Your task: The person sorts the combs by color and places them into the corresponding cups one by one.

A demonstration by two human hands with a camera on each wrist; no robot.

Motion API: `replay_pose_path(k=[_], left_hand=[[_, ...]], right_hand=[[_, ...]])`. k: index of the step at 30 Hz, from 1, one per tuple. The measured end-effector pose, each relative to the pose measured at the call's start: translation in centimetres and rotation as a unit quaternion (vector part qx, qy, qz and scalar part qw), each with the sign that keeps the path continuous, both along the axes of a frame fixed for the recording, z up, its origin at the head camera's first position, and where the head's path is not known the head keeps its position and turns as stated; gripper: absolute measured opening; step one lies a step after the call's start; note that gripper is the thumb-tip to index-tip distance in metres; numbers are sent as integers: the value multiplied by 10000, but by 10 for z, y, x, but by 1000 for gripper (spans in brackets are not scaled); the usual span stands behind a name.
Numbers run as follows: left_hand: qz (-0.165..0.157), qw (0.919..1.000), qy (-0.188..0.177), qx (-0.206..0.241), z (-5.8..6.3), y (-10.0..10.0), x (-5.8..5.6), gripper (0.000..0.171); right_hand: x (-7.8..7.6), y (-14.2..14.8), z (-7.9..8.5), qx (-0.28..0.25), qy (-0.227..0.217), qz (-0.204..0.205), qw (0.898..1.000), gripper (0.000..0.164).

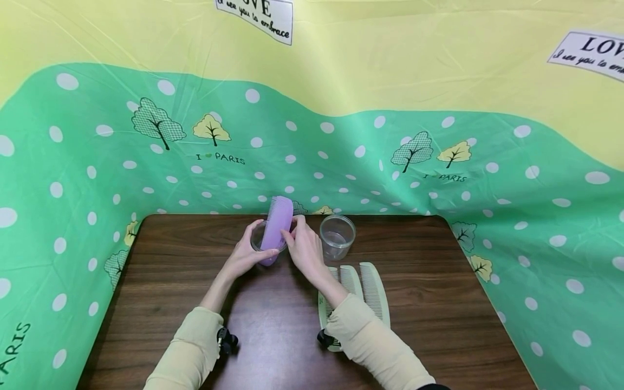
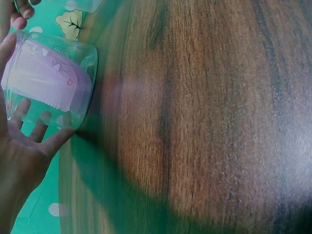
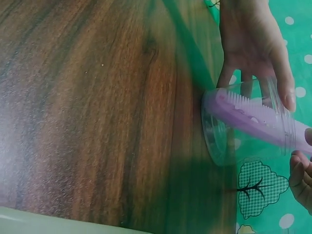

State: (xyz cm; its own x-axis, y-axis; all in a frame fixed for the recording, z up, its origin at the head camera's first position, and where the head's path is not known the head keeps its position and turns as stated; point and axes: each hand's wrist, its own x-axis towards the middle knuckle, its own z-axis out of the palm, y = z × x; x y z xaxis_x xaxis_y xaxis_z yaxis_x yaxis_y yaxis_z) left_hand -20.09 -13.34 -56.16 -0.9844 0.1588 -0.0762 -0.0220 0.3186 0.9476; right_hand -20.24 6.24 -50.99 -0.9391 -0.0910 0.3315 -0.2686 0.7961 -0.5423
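Note:
A purple comb (image 1: 279, 222) leans inside a clear round jar (image 3: 219, 139), its upper end sticking out above the rim. My left hand (image 1: 246, 255) grips the jar, fingers round the far side and thumb at the front of the rim. My right hand (image 1: 306, 248) is at the jar's right side, pinching the comb between thumb and fingers near the rim. Through the clear wall in the left wrist view, the lower part of the comb (image 2: 48, 78) shows close to the jar's bottom.
A second clear jar (image 1: 337, 238) stands just right of my right hand. Three pale green combs (image 1: 374, 290) lie side by side on the brown wooden table (image 1: 439, 303), partly under my right forearm. A green and yellow printed cloth (image 1: 312, 157) hangs behind the table.

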Motion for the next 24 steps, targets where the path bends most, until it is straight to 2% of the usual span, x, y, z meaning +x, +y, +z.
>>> replay_pose_path(k=[24], left_hand=[[-1, 10000, 74, -15, 2, 1, 2, 100]], right_hand=[[22, 16, -12, -221, -240, -11, 9995, 37]])
